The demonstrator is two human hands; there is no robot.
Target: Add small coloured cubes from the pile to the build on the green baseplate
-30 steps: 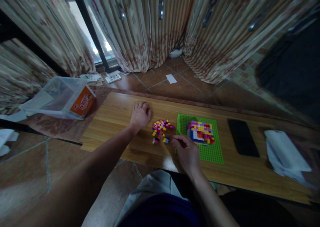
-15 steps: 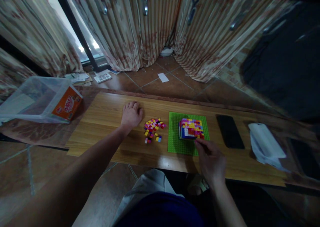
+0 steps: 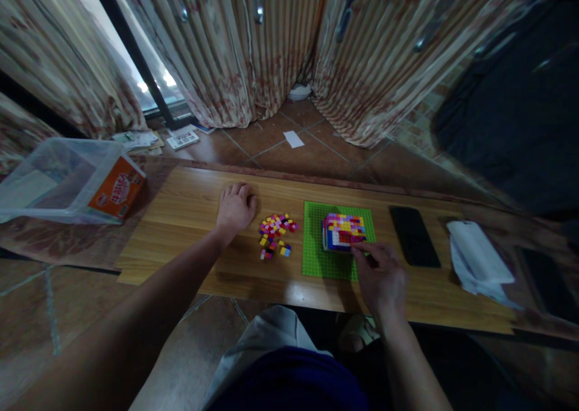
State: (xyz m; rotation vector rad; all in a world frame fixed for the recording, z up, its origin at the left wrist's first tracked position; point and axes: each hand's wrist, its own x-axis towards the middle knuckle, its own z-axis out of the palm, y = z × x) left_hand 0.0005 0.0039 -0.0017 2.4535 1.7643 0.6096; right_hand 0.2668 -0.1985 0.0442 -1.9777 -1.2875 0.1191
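A many-coloured block of toy bricks [image 3: 344, 225] is built up on a green baseplate [image 3: 313, 260]. My right hand [image 3: 382, 275] is at its near right corner, thumb and forefinger pinched together against the top edge. Whatever is between those fingertips is too small or hidden to make out. To the left of the baseplate lies a loose pile of small bricks [image 3: 277, 224], pink, yellow, red, white and dark. Beyond that pile, my left hand [image 3: 236, 207] rests on the wooden tabletop, fingers loosely bent and apart from the bricks.
Right of the baseplate lies a black phone [image 3: 414, 236], with a white tray in thin plastic [image 3: 480, 254] farther right. A clear plastic bin [image 3: 76, 182] with an orange label stands at the left end of the wooden board [image 3: 181, 200]. Curtains [image 3: 217, 55] hang behind.
My right hand's fingertips have shifted slightly up, from the block's near lower edge onto its top near corner. The left hand stays in place, and the view has moved slightly.
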